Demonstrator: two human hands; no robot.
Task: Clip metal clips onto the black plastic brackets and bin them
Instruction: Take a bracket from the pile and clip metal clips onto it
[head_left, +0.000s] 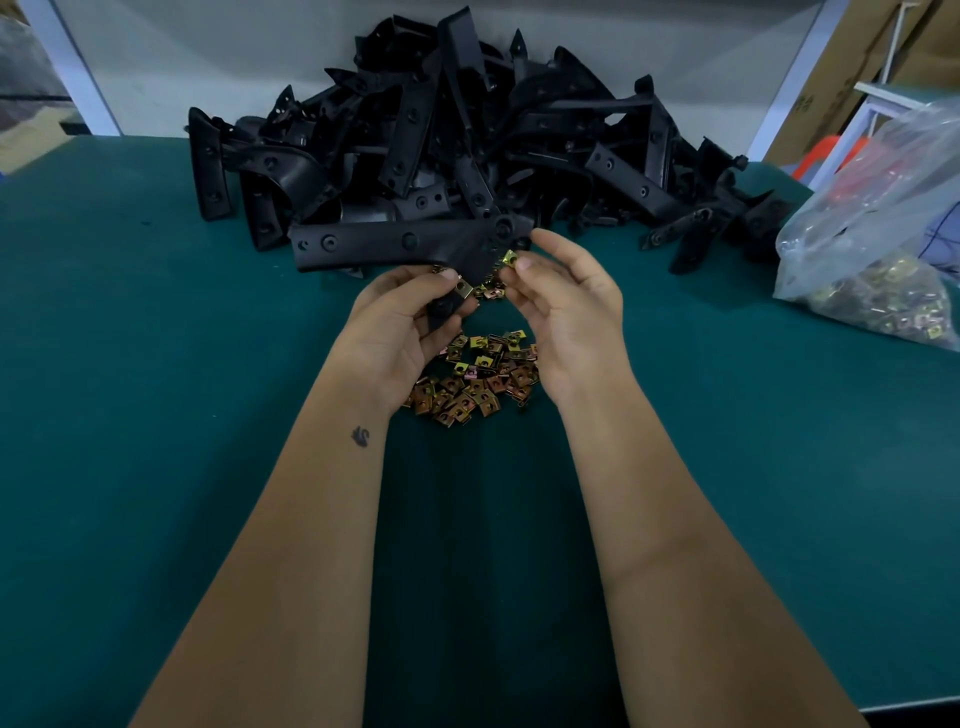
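Gripping a black bracket (395, 244), left hand (400, 322); right hand (566, 306) pinches a metal clip (510, 257)

Left hand (402, 317) grips bracket (384, 244); right hand (563, 301) pinches clip (509, 256).

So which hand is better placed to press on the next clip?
Probably the right hand: it pinches a metal clip at the bracket edge, while the left hand grips the bracket, one clip already on near its thumb.

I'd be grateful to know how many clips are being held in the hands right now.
2. One clip sits on the bracket gripped by the left hand; another clip is pinched by the right hand. The fingers may hide more.
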